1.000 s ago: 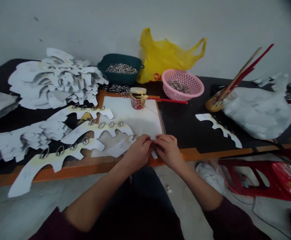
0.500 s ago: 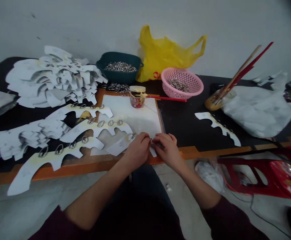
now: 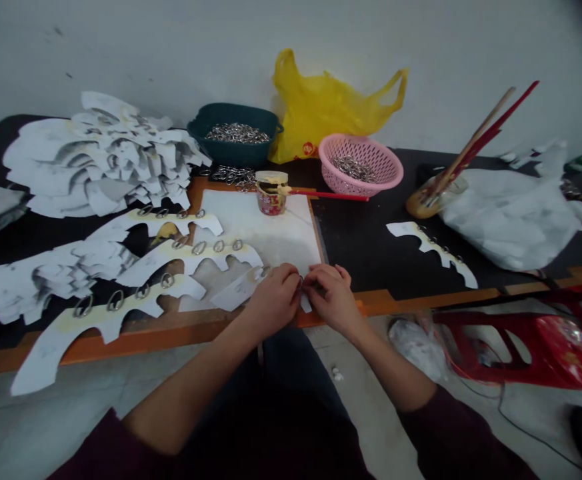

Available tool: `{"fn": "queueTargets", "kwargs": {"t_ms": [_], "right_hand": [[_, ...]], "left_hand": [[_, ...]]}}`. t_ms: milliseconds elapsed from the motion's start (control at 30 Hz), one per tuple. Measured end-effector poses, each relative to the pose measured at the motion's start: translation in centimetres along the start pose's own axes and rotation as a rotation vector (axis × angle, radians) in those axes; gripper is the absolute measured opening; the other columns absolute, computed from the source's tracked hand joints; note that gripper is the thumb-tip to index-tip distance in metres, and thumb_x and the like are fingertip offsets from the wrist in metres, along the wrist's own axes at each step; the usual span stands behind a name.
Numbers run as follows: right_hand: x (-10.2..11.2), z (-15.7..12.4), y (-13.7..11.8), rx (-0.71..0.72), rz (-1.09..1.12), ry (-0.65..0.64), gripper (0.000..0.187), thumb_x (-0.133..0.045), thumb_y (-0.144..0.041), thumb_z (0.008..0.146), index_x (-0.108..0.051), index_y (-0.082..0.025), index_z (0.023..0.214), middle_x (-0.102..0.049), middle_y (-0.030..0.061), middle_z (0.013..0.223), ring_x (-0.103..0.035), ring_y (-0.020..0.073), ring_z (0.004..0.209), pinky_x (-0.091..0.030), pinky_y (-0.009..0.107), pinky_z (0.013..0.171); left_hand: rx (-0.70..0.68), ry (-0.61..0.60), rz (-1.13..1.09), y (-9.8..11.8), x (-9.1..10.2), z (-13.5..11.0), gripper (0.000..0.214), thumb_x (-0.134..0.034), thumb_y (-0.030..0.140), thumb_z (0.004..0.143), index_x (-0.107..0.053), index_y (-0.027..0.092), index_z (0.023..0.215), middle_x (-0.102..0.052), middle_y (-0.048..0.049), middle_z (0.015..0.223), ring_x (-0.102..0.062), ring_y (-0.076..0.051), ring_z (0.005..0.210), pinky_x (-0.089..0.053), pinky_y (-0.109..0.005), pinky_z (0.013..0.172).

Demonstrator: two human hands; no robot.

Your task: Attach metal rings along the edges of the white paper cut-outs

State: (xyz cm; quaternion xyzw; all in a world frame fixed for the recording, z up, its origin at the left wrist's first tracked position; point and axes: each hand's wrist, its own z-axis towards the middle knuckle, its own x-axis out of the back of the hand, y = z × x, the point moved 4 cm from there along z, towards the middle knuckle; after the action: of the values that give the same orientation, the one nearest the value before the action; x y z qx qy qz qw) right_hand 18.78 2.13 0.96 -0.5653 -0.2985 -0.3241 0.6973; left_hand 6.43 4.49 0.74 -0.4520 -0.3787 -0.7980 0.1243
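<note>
At the near edge of the table, seen from the head camera, both hands meet over a white cut piece that lies partly on the white board. The left hand is curled, its fingertips pinching the piece's right end. The right hand is curled too and pinches the same end from the other side, thumbs almost touching. A small glint between the fingertips may be a metal ring, but it is too small to be sure.

Judging by the pinch, the step in hand is pressing something small onto the end of the piece. That calls for steady fingertip pressure while the piece stays flat on the board.

To the left lie three finished pieces, each with a row of rings along a yellowish strip. Behind them is a heap of white blanks. At the back of the board stands a glue pot with a red-handled brush across it. Its red label has print too blurred to read. The green basket and the pink basket both hold metal rings. The yellow bag bears a red mark low down, also unreadable. Another ringed piece lies well apart to the right.
</note>
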Motion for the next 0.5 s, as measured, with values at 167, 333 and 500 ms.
{"fn": "queueTargets", "kwargs": {"t_ms": [167, 333, 500], "right_hand": [[-0.02, -0.03, 0.08, -0.001, 0.006, -0.006, 0.010, -0.050, -0.017, 0.077, -0.057, -0.023, 0.076, -0.064, 0.0006, 0.092, -0.051, 0.0187, 0.105, -0.017, 0.041, 0.097], [0.08, 0.00, -0.03, -0.004, 0.008, -0.010, 0.011, -0.050, -0.015, 0.077, -0.057, -0.023, 0.076, -0.063, -0.0005, 0.091, -0.051, 0.0177, 0.105, -0.016, 0.040, 0.097], [0.10, 0.09, 0.03, -0.016, 0.015, -0.008, 0.010, -0.050, -0.016, 0.076, -0.057, -0.023, 0.074, -0.064, 0.0003, 0.090, -0.051, 0.0188, 0.104, -0.017, 0.041, 0.097]], "left_hand": [[-0.055, 0.026, 0.098, 0.25, 0.05, 0.06, 0.014, -0.040, 0.011, 0.082, -0.053, 0.013, 0.088, -0.055, -0.0092, 0.091, -0.051, -0.019, 0.086, -0.046, -0.034, 0.078], [-0.095, -0.015, 0.043, 0.00, 0.14, 0.03, 0.011, -0.043, 0.014, 0.082, -0.053, 0.014, 0.088, -0.055, -0.0092, 0.095, -0.051, -0.019, 0.090, -0.045, -0.033, 0.081], [-0.033, 0.019, 0.056, -0.32, -0.05, 0.30, 0.011, -0.043, 0.014, 0.080, -0.053, 0.015, 0.081, -0.055, -0.0075, 0.088, -0.052, -0.018, 0.084, -0.046, -0.033, 0.077]]}}
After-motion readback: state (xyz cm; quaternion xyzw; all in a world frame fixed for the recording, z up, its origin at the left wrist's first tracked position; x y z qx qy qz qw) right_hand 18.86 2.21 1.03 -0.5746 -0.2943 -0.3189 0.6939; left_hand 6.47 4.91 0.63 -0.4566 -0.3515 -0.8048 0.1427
